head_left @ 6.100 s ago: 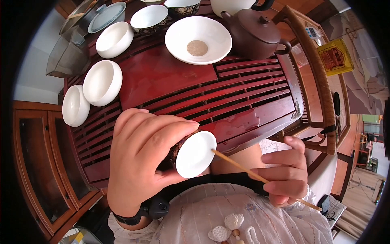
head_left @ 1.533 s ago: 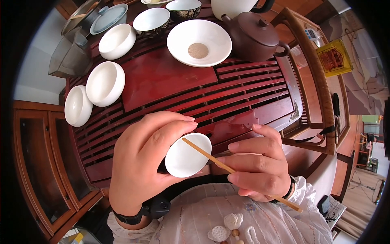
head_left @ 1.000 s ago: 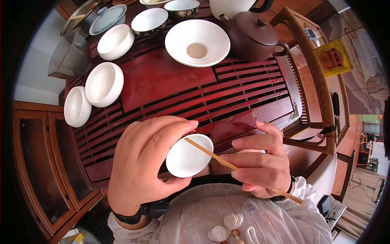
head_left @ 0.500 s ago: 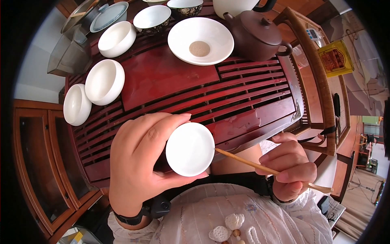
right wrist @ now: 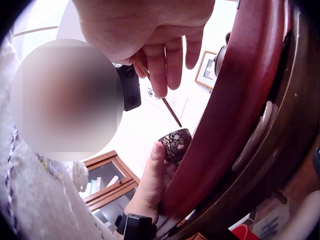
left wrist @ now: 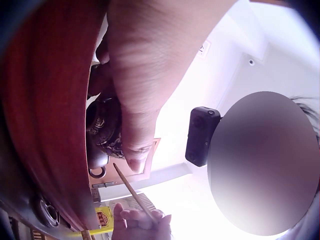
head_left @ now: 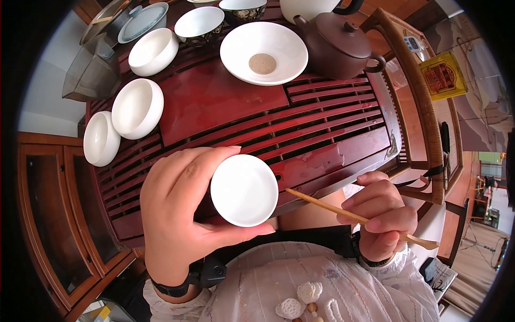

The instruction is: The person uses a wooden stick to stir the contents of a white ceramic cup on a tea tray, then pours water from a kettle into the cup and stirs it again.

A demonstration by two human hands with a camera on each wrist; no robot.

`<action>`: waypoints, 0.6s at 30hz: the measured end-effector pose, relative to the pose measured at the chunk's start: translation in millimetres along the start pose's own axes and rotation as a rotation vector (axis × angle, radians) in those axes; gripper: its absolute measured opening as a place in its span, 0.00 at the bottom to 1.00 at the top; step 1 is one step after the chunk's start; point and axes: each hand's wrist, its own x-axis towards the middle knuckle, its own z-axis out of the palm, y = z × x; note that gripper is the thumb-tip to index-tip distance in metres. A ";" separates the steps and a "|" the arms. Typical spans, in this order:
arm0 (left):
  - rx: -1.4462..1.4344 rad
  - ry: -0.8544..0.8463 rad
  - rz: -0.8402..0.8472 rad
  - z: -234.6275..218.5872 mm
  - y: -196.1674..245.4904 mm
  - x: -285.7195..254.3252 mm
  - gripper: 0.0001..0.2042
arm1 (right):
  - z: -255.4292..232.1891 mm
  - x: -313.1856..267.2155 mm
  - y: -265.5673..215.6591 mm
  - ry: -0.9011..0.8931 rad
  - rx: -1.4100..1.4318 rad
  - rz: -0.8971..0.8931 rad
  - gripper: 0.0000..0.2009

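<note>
In the head view my left hand [head_left: 174,204] grips a small teacup [head_left: 244,190] at the tray's near edge, its white inside turned up toward the camera. The dark patterned outside of the teacup [right wrist: 176,144] shows in the right wrist view. My right hand [head_left: 382,217] pinches a thin wooden stick [head_left: 327,206] with one slender pointed end and one broader flat end. Its pointed tip stands just right of the cup's rim, apart from it. From the left wrist, the thumb of my left hand [left wrist: 137,130] lies along the cup's patterned side.
A slatted red tea tray [head_left: 225,107] spreads ahead. On it stand a wide white bowl [head_left: 264,40], a brown teapot [head_left: 340,45], several white cups and dark patterned cups. A glass pitcher [head_left: 91,72] is at left; a rattan chair [head_left: 424,96] stands at right.
The stick was over the cup's inside a second ago; it has drawn back right, outside the rim. The cup has tipped to face the camera and shifted slightly up and left in the last half second.
</note>
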 end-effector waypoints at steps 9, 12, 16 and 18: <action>-0.003 -0.010 -0.004 -0.9 1.1 0.4 0.41 | 4.8 3.8 2.8 0.023 0.048 -0.024 0.15; -0.001 0.023 0.045 1.1 -0.3 4.5 0.39 | 6.5 17.1 2.1 -0.061 0.035 -0.016 0.14; 0.002 0.061 0.091 1.6 0.0 6.2 0.37 | 11.8 32.6 0.2 -0.162 -0.027 0.064 0.10; 0.003 0.056 0.087 1.3 0.1 6.1 0.36 | 13.4 36.6 1.4 -0.213 -0.031 0.048 0.09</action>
